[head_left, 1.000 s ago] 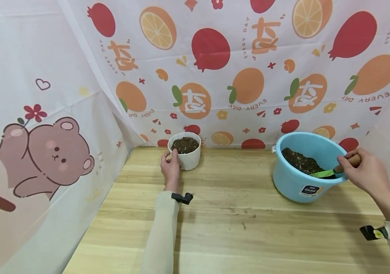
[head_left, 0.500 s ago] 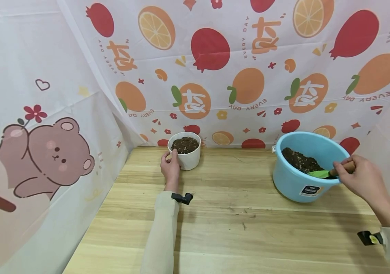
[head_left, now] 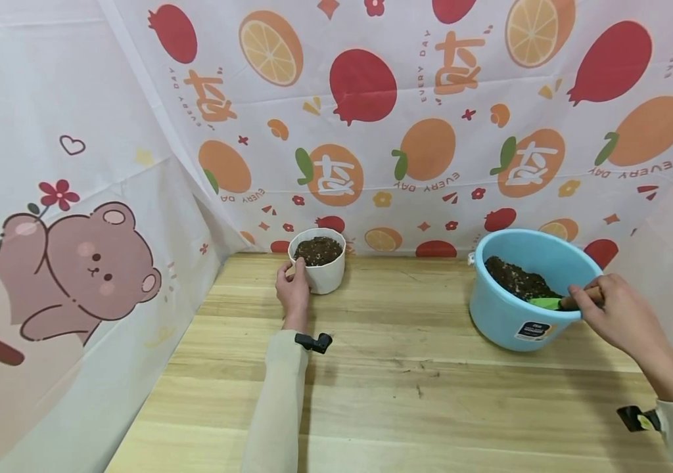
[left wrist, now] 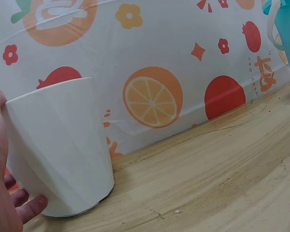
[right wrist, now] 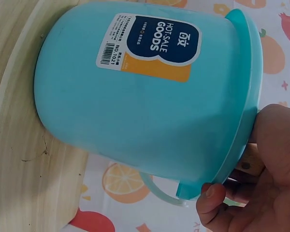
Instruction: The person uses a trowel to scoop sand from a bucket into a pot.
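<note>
In the head view a white flower pot (head_left: 326, 279) filled with dark soil stands on the table by the back cloth. My left hand (head_left: 293, 289) holds its left side, thumb near the rim; the left wrist view shows fingertips (left wrist: 33, 209) against the lower wall. At the right is a light-blue bucket (head_left: 499, 312), part full of soil (head_left: 516, 279). My right hand (head_left: 623, 315) grips the wooden handle of a green garden trowel (head_left: 545, 303) over the bucket's right rim. The blade dips inside toward the soil, its tip hidden.
A wooden table (head_left: 372, 381) carries both containers, with a few soil crumbs (head_left: 419, 389) near its middle. Printed cloth (head_left: 366, 85) hangs close behind them. The bucket's pale carrying handle (right wrist: 159, 191) hangs at its side.
My right hand has moved left and slightly down with the trowel, and less of the green blade shows now. The left hand, pot and bucket stay in place.
</note>
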A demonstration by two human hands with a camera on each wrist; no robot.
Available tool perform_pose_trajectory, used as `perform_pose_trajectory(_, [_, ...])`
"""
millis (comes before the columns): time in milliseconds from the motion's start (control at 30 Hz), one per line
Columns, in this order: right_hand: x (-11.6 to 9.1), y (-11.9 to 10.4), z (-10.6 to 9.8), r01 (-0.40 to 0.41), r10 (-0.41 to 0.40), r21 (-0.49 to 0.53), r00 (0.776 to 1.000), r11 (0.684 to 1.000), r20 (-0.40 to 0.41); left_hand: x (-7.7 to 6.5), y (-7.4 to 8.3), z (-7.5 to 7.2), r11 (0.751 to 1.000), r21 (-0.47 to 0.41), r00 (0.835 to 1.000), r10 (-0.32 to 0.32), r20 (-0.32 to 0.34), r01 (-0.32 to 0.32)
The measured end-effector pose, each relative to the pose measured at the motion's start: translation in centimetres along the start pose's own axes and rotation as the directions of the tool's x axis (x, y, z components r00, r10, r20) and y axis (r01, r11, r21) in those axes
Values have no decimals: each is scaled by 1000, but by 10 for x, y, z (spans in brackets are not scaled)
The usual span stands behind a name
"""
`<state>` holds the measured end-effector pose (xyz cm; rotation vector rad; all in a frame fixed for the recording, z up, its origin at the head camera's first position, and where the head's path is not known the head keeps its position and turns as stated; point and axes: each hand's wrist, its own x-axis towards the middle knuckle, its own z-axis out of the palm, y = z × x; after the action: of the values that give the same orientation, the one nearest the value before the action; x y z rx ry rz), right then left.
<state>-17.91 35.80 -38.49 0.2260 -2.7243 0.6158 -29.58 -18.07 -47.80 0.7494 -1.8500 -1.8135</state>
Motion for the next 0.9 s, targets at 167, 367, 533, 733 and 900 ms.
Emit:
perform_pose_trajectory(167, [-1, 2, 0, 6, -6, -10, 1000, 1000, -18, 0, 0, 1, 1000, 1, 1000, -4, 8, 4])
perform_pose_trajectory(367, [2, 0, -3, -28, 27, -17, 999, 999, -33, 0, 1, 2, 1000, -19, 1000, -19, 21, 19])
perform_pose_trajectory(533, [4, -5, -8, -75, 74, -42, 997, 996, -27, -1, 5, 1, 1000, -13, 999, -25, 29, 26])
perform_pose_trajectory(733, [12, -16, -20, -141, 142, -83, 990, 987, 3, 1, 16, -3, 998, 29, 998, -50, 38, 49])
perform_pose_trajectory(900, [27, -29, -38, -173, 164, -95, 982, 980, -93, 8, 30, -8, 995, 101, 1000, 12, 16, -13])
